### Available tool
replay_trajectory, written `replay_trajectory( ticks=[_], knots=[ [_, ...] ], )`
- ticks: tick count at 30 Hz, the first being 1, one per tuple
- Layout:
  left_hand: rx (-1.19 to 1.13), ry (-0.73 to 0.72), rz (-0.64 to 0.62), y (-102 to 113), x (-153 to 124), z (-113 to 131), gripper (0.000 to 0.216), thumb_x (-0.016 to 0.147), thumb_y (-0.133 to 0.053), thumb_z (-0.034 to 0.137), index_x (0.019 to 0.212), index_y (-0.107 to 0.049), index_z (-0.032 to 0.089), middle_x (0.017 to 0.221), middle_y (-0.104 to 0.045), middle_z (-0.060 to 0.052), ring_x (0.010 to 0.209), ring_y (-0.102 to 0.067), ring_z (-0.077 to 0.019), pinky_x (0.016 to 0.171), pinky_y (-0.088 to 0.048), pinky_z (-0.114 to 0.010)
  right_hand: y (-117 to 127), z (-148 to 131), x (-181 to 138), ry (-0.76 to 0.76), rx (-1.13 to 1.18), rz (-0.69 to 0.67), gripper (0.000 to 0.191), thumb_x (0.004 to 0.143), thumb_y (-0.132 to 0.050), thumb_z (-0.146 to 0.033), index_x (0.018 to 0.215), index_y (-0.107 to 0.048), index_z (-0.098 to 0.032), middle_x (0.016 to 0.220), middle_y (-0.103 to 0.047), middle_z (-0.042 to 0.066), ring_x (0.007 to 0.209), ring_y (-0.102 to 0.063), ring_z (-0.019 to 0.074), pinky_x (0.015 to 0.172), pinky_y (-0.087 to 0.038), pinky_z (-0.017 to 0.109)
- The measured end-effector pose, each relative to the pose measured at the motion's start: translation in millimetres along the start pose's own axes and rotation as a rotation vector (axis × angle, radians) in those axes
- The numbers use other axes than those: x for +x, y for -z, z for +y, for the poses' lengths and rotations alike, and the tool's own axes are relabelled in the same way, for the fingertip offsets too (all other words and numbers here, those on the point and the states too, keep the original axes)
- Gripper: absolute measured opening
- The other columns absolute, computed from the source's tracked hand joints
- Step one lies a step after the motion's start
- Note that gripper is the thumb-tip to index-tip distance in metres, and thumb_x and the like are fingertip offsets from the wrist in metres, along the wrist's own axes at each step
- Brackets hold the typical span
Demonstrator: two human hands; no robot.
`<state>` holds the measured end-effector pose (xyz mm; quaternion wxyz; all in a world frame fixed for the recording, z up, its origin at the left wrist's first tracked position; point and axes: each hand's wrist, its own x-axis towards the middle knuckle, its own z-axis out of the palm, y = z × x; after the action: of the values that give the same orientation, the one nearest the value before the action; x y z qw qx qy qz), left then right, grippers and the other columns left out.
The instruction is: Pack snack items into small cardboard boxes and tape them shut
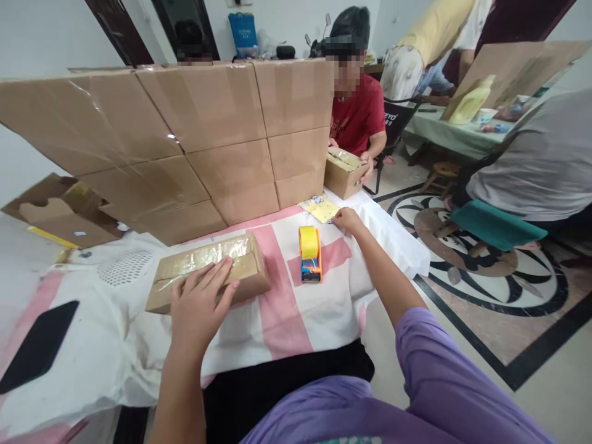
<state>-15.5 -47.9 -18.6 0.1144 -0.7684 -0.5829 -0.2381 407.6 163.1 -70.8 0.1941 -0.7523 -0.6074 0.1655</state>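
A closed cardboard box (252,271) with clear tape along its top lies in front of me. My left hand (201,293) rests on its top, fingers spread out. Farther off to the right, my right hand (348,219) is closed at the corner of a thin yellow sheet (324,211) with small printed figures; its fingertips are partly hidden. Between my hands a tape dispenser (309,254), orange and blue with a yellow roll, stands on the pink and white cloth (282,308).
A wall of stacked cardboard boxes (226,148) rises across the table. Beyond it, a person in red (356,117) holds another box (345,172). An open carton (74,213) and a black tablet-like slab (39,345) are on the left. Other people surround a table at right.
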Motion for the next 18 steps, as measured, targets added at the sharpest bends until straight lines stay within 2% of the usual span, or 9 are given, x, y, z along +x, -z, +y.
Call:
replay_trajectory(
  ticks=[3,7,14,18],
  knots=[
    [0.021,0.016,0.019,1,-2,5,0.045,0.106,-0.046,0.044,0.144,-0.062,0.025,0.139,-0.07,-0.005,0.129,-0.061,-0.0331,0.107,-0.031,-0.049,-16,-4,7,-0.011,0.034,0.017,0.009,0.073,-0.078,-0.022,0.073,-0.07,-0.017,0.091,-0.076,0.009,0.093,-0.067,0.0224,0.075,-0.046,0.026],
    [0.029,0.021,0.042,0,-2,6,0.044,0.106,-0.048,0.042,0.143,-0.063,0.024,0.138,-0.07,-0.006,0.128,-0.062,-0.0337,0.106,-0.032,-0.05,-23,-4,10,-0.004,0.159,0.044,0.013,0.072,-0.075,-0.018,0.071,-0.062,-0.018,0.086,-0.072,0.007,0.087,-0.063,0.0203,0.073,-0.044,0.026],
    [0.029,0.003,0.078,-2,-3,6,0.044,0.104,-0.051,0.041,0.143,-0.062,0.025,0.138,-0.07,-0.007,0.129,-0.062,-0.0336,0.106,-0.032,-0.048,-13,10,-7,0.04,0.575,0.082,0.027,0.074,-0.073,-0.022,0.094,-0.055,-0.022,0.075,-0.063,-0.003,0.068,-0.056,0.0148,0.064,-0.046,0.026],
    [0.021,0.008,0.092,-5,-3,5,0.043,0.103,-0.054,0.04,0.143,-0.063,0.025,0.137,-0.071,-0.008,0.128,-0.062,-0.0338,0.106,-0.033,-0.048,-7,11,-17,0.073,0.785,0.047,0.03,0.073,-0.079,-0.028,0.093,-0.057,-0.022,0.07,-0.064,-0.004,0.062,-0.057,0.0131,0.063,-0.049,0.026]
  ],
)
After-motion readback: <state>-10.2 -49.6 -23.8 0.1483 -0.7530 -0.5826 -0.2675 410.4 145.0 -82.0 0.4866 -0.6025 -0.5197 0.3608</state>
